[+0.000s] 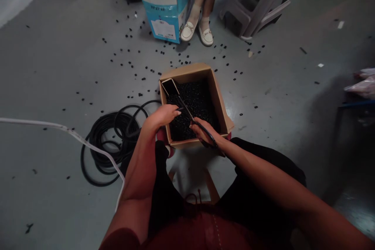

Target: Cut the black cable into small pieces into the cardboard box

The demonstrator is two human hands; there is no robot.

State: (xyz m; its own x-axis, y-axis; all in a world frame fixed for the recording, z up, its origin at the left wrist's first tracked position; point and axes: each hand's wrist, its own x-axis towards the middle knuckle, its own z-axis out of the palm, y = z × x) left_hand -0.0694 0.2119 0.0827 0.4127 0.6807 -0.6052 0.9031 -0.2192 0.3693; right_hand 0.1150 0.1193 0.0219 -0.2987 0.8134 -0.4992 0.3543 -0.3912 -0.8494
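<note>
**Working low and close, both hands in**

We find the left hand [159,117] pinched shut on a thin black cord [179,108], and the right hand [203,131] clamped on the handles of black-handled scissors [187,111], the blades angled up and left, close to the left fingertips. Whether the blades stand open or closed is too small for us to tell. Both hands sit just above the near edge of a brown cardboard box [184,71], which is heaped with small black pieces [196,101]. A black smartphone [170,86] lies tilted in its far left corner.

We judge this a sound stance: with the cord held over the box, offcuts should drop among the rest, not onto the grey floor [58,66], where stray black bits [135,75] lie scattered. We would keep the pinch short and the blade tips clear of the phone.

To the left, a coil of black cable [108,140] lies beside a white cable [73,134]. Ahead stands an open blue-and-white carton [162,15], next to a co-worker's cream loafers [206,36] and a grey plastic stool [258,8].
</note>
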